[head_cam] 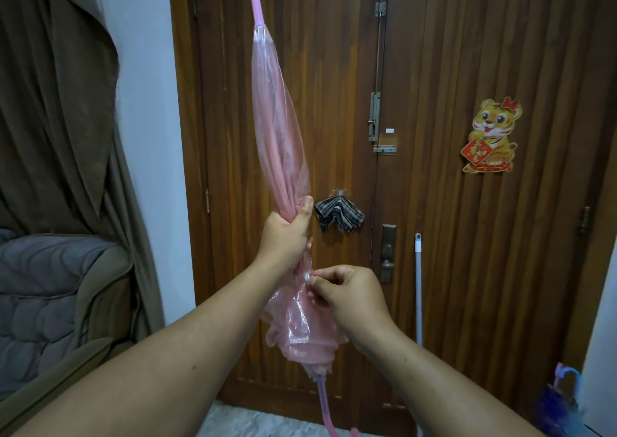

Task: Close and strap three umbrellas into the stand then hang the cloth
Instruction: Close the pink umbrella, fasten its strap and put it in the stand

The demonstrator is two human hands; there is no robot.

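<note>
In the head view, a person held a closed pink transparent umbrella (282, 129) upright before a wooden door (450, 203), its tip pointing up and its curved handle low near the floor. The left hand (283, 239) was wrapped around the gathered canopy at mid-length, squeezing the folds together. Just below it, the right hand (344, 289) pinched the small white strap snap (306, 277) against the canopy with its fingertips.

A checked cloth (339, 216) hung from a hook on the door, behind the umbrella. At the lower right, blue and purple umbrellas (561, 400) stood by the wall; the stand itself could not be made out.

The strapping looked unfinished. If the left hand loosened, the slick plastic folds would likely spring apart and pull the strap out of reach. A snap pressed off-centre might fail to catch and let the canopy billow open later in the stand.
</note>
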